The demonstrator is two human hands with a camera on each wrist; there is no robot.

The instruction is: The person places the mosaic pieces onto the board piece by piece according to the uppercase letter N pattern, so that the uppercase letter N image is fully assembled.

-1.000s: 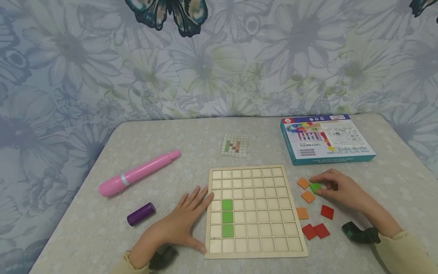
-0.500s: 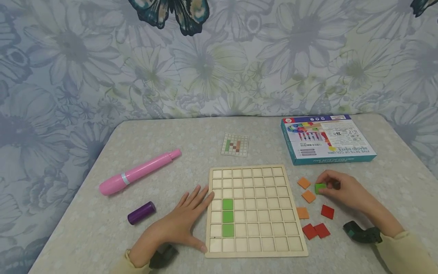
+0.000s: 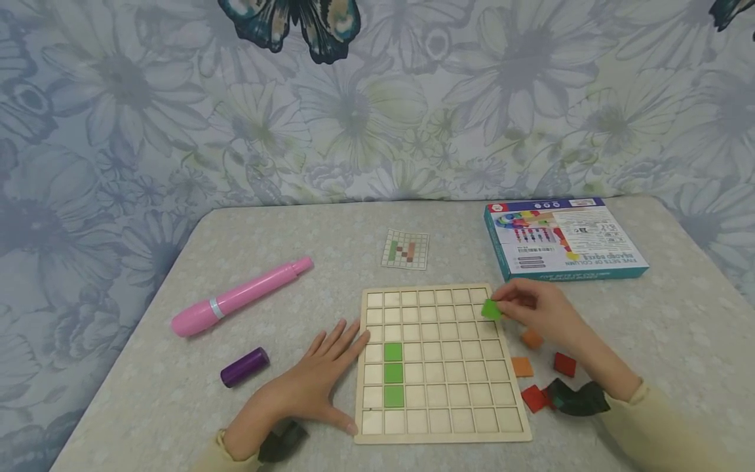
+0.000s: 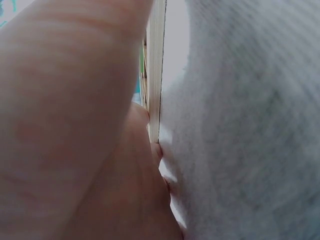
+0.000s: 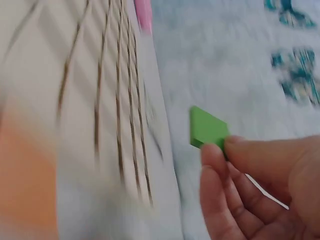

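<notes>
My right hand (image 3: 545, 314) pinches a green square tile (image 3: 491, 309) between thumb and fingers, over the upper right edge of the wooden grid board (image 3: 439, 438). The right wrist view shows the green tile (image 5: 207, 126) held by one corner, its far side free. On the left, my left hand (image 3: 318, 377) lies with fingers spread, its fingertips and thumb touching the board's left edge. Three green tiles (image 3: 393, 373) sit in a vertical row in the board's second column. In the left wrist view, the board's edge (image 4: 156, 75) shows past the left hand.
Orange tiles (image 3: 522, 366) and red tiles (image 3: 564, 364) lie right of the board, some partly hidden by the right arm. A small pattern card (image 3: 420, 252) lies behind the board, and a box (image 3: 566, 239) at back right. A pink marker-shaped object (image 3: 248, 295) and purple cylinder (image 3: 244, 367) lie left.
The right hand has picked up the green tile from among the orange ones and carried it left to the board's upper right edge. The left hand has stayed in place.
</notes>
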